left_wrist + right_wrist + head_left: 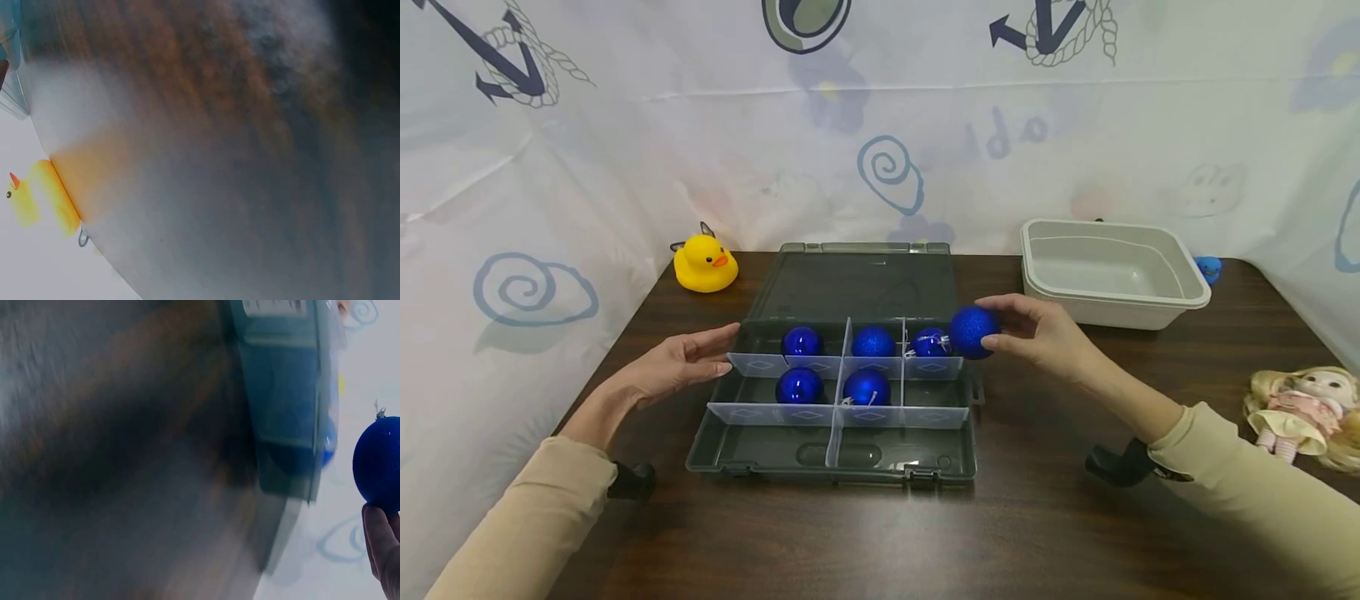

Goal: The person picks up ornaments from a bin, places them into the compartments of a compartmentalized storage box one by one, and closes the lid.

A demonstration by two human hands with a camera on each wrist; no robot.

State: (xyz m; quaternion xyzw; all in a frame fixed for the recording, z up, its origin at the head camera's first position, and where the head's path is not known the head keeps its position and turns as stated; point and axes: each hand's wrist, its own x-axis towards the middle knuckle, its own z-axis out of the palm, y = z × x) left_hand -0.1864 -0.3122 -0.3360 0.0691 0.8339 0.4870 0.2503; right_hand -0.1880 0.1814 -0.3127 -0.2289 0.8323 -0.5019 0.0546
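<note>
My right hand (1037, 333) pinches a glittery blue Christmas ball (973, 332) between thumb and fingers, over the right end of the box's back row. In the right wrist view the same ball (381, 464) shows its silver cap, with fingertips (377, 528) against it. Below lies a dark see-through divider box (760, 458), its lid (857, 283) folded back. The back row holds a shiny ball (802, 342), a glittery ball (873, 342) and another shiny ball (929, 342). Two more balls (867, 387) sit in the middle row. My left hand (673, 364), fingers extended, is at the box's left edge.
A yellow rubber duck (705, 264) stands at the back left. At the back right is a light grey tub (1116, 312), with a small blue toy (1208, 268) behind it. A doll (1303, 408) lies at the right edge. Printed cloth (737, 167) hangs behind the table.
</note>
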